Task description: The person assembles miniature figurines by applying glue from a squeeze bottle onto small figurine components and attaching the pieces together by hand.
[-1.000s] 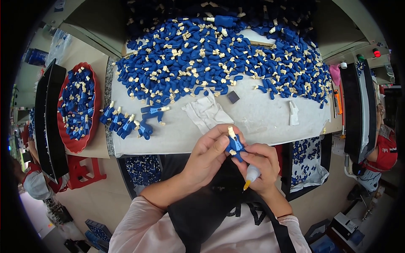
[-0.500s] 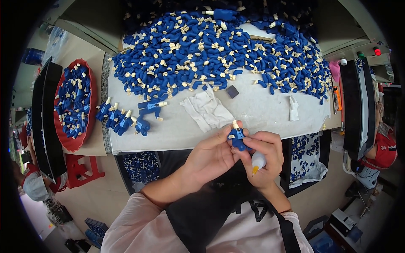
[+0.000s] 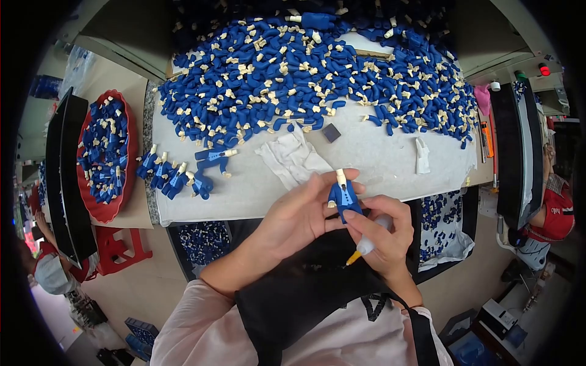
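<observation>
Two hands share one small blue-suited figure (image 3: 343, 196), and we see it at the near edge of the white-covered table (image 3: 238, 204), its front turned up toward our eyes and its cream neck peg pointing away from us. Our left hand (image 3: 298, 213) curls part-way round it, thumb near the peg and fingers behind, seemingly to cradle and steady the body. Our right hand (image 3: 386, 241) pinches the lower end with the thumb, while a white squeeze bottle (image 3: 370, 240) lies across its bent fingers; tucked there, the bottle probably stays handy without being set down. Its yellow nozzle points down and away from the figure, perhaps to keep drips off it.

Beyond, we have a heap of blue pieces (image 3: 262, 85) spread across the table, likely for easy reach. Similar figures (image 3: 175, 177) lie grouped at the left, near a red scalloped tray (image 3: 105, 211), apart from the loose heap.
</observation>
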